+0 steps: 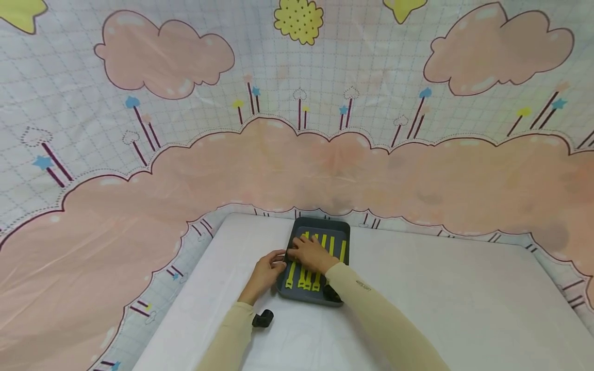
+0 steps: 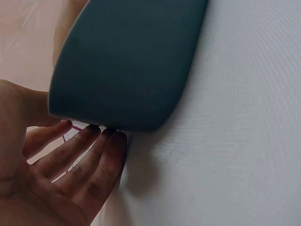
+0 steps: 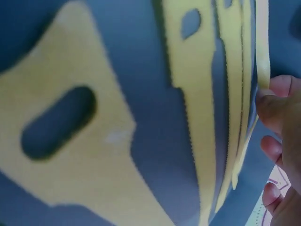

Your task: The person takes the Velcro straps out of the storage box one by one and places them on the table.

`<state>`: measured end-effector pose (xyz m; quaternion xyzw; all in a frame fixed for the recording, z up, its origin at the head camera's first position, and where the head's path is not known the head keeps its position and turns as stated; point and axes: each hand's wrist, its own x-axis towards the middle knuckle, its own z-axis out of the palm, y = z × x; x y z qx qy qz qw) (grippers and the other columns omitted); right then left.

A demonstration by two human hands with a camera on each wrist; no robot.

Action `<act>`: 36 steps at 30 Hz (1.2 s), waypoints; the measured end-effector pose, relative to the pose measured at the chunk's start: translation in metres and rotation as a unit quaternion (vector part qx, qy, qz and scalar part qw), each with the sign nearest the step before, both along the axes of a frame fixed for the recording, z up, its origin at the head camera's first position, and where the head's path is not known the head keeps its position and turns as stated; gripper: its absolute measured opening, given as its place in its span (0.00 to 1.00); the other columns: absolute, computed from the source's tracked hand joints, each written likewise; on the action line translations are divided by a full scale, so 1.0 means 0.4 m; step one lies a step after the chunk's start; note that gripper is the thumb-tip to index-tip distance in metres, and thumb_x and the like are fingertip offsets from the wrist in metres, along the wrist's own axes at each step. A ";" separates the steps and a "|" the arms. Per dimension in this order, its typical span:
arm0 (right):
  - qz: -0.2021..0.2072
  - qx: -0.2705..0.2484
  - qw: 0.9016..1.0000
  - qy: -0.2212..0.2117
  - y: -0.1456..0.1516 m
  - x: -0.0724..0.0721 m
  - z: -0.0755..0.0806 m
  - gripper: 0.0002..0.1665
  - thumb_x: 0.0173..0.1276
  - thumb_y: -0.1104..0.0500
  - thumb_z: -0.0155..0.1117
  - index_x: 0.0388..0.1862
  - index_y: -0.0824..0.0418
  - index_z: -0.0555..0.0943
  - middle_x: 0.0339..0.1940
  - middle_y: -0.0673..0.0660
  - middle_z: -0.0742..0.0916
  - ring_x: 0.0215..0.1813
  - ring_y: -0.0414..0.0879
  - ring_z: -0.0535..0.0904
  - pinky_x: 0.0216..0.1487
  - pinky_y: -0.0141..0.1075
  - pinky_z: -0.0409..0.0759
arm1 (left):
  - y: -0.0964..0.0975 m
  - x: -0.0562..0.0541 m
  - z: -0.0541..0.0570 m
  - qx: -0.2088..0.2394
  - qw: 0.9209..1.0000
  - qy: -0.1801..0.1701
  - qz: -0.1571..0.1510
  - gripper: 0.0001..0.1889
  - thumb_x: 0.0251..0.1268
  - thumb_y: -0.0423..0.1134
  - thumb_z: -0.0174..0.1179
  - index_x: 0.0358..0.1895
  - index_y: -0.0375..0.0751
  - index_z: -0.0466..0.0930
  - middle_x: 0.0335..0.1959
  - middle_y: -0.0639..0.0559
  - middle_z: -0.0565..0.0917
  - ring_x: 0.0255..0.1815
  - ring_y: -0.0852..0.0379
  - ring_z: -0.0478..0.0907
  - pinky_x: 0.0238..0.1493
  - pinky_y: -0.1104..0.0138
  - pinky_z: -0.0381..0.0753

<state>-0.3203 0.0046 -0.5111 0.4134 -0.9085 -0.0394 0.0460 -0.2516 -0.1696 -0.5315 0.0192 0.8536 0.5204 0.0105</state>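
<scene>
Several yellow hook-and-loop cable ties (image 1: 302,283), flat strips with a slotted wide head, lie lengthwise in a dark grey tray (image 1: 311,299). My right hand (image 1: 310,253) reaches over the tray's left half. In the right wrist view, its thumb and forefinger pinch one yellow cable tie (image 3: 262,44), while the other fingers stay bent beside it. My left hand (image 1: 263,274) is at the tray's left edge. Its fingertips (image 2: 113,136) meet the outer wall in the left wrist view, and the thumb passes behind the rim, its tip hidden.
The tray stands on a white-covered table (image 1: 441,299), close to the back edge. A patterned cloth (image 1: 334,170) with pink clouds hangs behind and along the left side. Black wrist cameras sit at both wrists, the left one (image 1: 263,318) just outside the tray.
</scene>
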 end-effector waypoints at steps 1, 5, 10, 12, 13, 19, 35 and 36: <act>0.002 -0.004 1.000 0.004 0.000 0.001 0.003 0.14 0.77 0.51 0.54 0.57 0.41 0.79 0.52 0.50 0.78 0.56 0.47 0.73 0.53 0.45 0.74 | 0.000 0.001 0.000 0.000 1.000 0.000 0.000 0.21 0.70 0.34 0.57 0.65 0.39 0.73 0.59 0.35 0.81 0.58 0.40 0.81 0.56 0.52 0.82; 0.012 -0.012 1.000 0.017 -0.002 0.001 0.014 0.14 0.77 0.51 0.53 0.58 0.42 0.79 0.56 0.48 0.80 0.59 0.47 0.74 0.57 0.48 0.75 | -0.001 0.002 -0.002 0.002 1.000 0.007 -0.002 0.21 0.70 0.34 0.57 0.65 0.37 0.73 0.59 0.35 0.81 0.58 0.39 0.81 0.56 0.52 0.82; 0.029 -0.034 0.999 0.020 0.001 -0.001 0.028 0.08 0.75 0.54 0.56 0.49 0.45 0.80 0.52 0.43 0.86 0.56 0.46 0.75 0.52 0.43 0.73 | -0.001 0.002 0.002 0.010 1.000 0.011 0.000 0.21 0.70 0.33 0.56 0.65 0.37 0.73 0.58 0.34 0.81 0.57 0.39 0.81 0.56 0.52 0.82; 0.034 -0.041 0.998 0.019 0.004 -0.002 0.031 0.07 0.74 0.56 0.57 0.46 0.45 0.79 0.49 0.42 0.87 0.53 0.44 0.75 0.47 0.39 0.70 | 0.000 0.004 0.003 0.011 1.000 0.013 0.000 0.21 0.70 0.33 0.56 0.65 0.36 0.73 0.58 0.34 0.81 0.57 0.39 0.81 0.56 0.52 0.82; 0.036 -0.043 0.998 0.019 0.005 -0.002 0.033 0.06 0.74 0.57 0.58 0.45 0.45 0.79 0.48 0.41 0.88 0.51 0.44 0.74 0.45 0.38 0.68 | 0.001 0.005 0.004 0.011 1.000 0.012 0.001 0.21 0.69 0.33 0.56 0.65 0.36 0.73 0.58 0.34 0.81 0.57 0.39 0.81 0.56 0.52 0.82; 0.044 -0.057 0.997 0.024 0.012 -0.005 0.037 0.07 0.72 0.57 0.60 0.46 0.46 0.79 0.48 0.41 0.88 0.47 0.43 0.73 0.43 0.36 0.69 | 0.002 0.009 0.006 0.007 1.000 0.002 0.001 0.22 0.69 0.34 0.57 0.66 0.37 0.73 0.58 0.35 0.81 0.57 0.39 0.81 0.55 0.53 0.83; 0.050 -0.076 0.992 0.089 0.029 -0.015 0.047 0.07 0.70 0.53 0.64 0.41 0.42 0.86 0.41 0.40 0.89 0.47 0.42 0.75 0.42 0.39 0.61 | -0.001 0.000 -0.005 0.013 1.000 0.012 0.003 0.21 0.69 0.32 0.57 0.65 0.37 0.74 0.57 0.35 0.82 0.56 0.41 0.82 0.55 0.54 0.83; 0.050 -0.082 0.991 0.093 0.030 -0.015 0.052 0.07 0.69 0.54 0.64 0.41 0.42 0.86 0.41 0.40 0.89 0.47 0.42 0.76 0.43 0.40 0.61 | -0.001 -0.001 -0.004 0.012 1.000 0.013 0.003 0.21 0.69 0.32 0.57 0.65 0.36 0.74 0.57 0.35 0.82 0.55 0.41 0.82 0.54 0.54 0.83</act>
